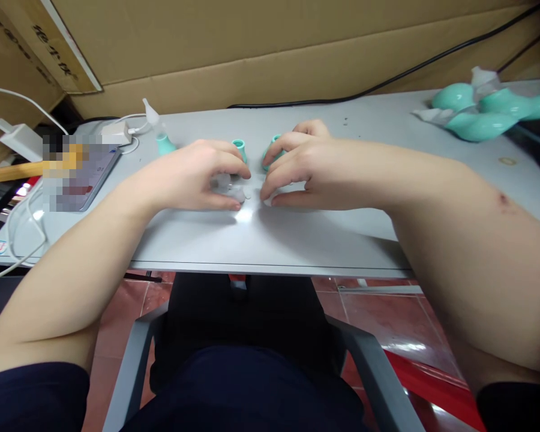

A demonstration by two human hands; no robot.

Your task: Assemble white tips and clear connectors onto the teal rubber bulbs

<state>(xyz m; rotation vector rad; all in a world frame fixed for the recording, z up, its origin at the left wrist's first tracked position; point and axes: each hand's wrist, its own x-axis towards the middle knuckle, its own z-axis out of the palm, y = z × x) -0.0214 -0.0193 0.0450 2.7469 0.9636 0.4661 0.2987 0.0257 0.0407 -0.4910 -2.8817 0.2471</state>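
My left hand (202, 174) is low over the table, thumb and fingers curved apart around translucent plastic nozzle pieces (237, 193). Behind its fingertips stands a teal squeeze bulb (239, 147) with an open neck. My right hand (294, 159) has thumb and index tip close together on a small whitish translucent nozzle (268, 200), mostly hidden by the fingers. Its farther fingers lie against a second teal bulb (276, 143), partly covered. Left of my left hand, a teal bulb with a clear nozzle (153, 117) fitted on top stands upright.
Several teal bulbs with clear nozzles (486, 114) lie piled at the right back. A phone (96, 180), white adapter (117, 132) and white cables are at the left. A black cable (297, 103) runs along the cardboard wall (270, 42). The table's front edge (270, 269) is near me.
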